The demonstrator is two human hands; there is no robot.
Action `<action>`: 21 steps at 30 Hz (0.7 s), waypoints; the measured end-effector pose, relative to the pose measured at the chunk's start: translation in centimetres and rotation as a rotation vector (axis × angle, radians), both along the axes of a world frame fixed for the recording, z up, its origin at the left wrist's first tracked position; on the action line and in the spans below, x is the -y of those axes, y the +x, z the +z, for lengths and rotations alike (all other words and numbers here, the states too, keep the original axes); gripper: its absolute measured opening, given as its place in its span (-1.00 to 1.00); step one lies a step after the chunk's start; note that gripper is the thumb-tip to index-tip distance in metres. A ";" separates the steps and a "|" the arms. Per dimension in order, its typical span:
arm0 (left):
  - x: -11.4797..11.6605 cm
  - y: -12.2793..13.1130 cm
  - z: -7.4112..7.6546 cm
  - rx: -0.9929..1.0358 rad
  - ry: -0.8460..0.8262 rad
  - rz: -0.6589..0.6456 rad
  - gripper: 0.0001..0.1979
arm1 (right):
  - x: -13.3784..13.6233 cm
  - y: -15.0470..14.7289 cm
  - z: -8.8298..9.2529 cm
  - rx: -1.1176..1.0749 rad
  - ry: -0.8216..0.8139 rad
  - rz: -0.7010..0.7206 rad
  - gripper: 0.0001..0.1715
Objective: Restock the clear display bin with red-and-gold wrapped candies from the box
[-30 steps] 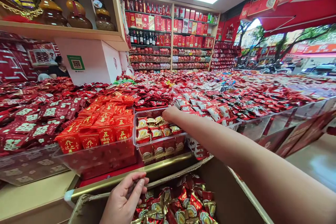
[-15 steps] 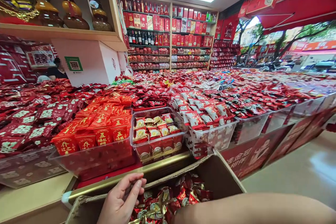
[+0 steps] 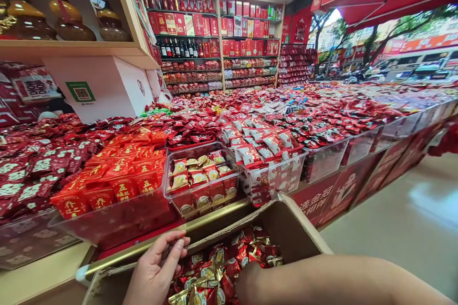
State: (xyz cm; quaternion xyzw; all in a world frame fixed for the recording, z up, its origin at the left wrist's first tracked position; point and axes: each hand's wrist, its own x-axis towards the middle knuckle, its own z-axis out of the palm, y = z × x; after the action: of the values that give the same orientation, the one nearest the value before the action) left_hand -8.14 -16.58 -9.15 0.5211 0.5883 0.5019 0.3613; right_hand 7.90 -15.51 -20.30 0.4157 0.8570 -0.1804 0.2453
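Observation:
In front of me is an open cardboard box (image 3: pixel 302 228) holding many small sweets in red and gold wrappers (image 3: pixel 203 276). My left hand (image 3: pixel 155 267) is at the box's far rim, fingers curled and thumb close to the fingertips. Whatever lies between them, if anything, is hidden. My right hand (image 3: pixel 248 283) reaches down among the wrapped sweets inside the box, its fingers out of sight. Just beyond the box stands a clear plastic bin (image 3: pixel 168 196), partly filled with similar red and gold sweets (image 3: pixel 198 176).
Bins of orange-red packets (image 3: pixel 118 176), dark red packets (image 3: pixel 39 171) and white-and-red packets (image 3: pixel 254 147) flank the clear bin. A gold-edged counter (image 3: pixel 211 217) runs behind the box. A wooden display cabinet (image 3: pixel 77 50) overhangs at upper left. Tiled floor (image 3: pixel 400 214) lies to the right.
The whole view has shifted, so the bins and shelves appear farther left. My right hand stays down in the box, and more sweets show around it. My left hand keeps its curled shape at the rim.

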 end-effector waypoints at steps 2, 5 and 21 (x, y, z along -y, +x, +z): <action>0.0 0.1 0.0 -0.004 0.002 -0.003 -0.66 | -0.1 -0.1 0.6 0.169 -0.045 0.045 -0.67; 0.0 0.0 -0.2 0.009 0.003 -0.010 -0.67 | -0.5 -0.3 2.5 0.229 -0.060 0.144 -0.68; 2.3 2.1 1.8 0.231 -0.310 -0.450 -0.64 | -0.5 3.1 14.1 -1.210 -0.108 -0.315 -0.69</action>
State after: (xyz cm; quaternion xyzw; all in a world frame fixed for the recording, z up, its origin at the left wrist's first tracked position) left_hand -6.03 -18.88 -7.36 0.5165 0.4824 0.3694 0.6034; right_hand 10.97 -15.02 -6.16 0.3485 0.7621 -0.4610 -0.2919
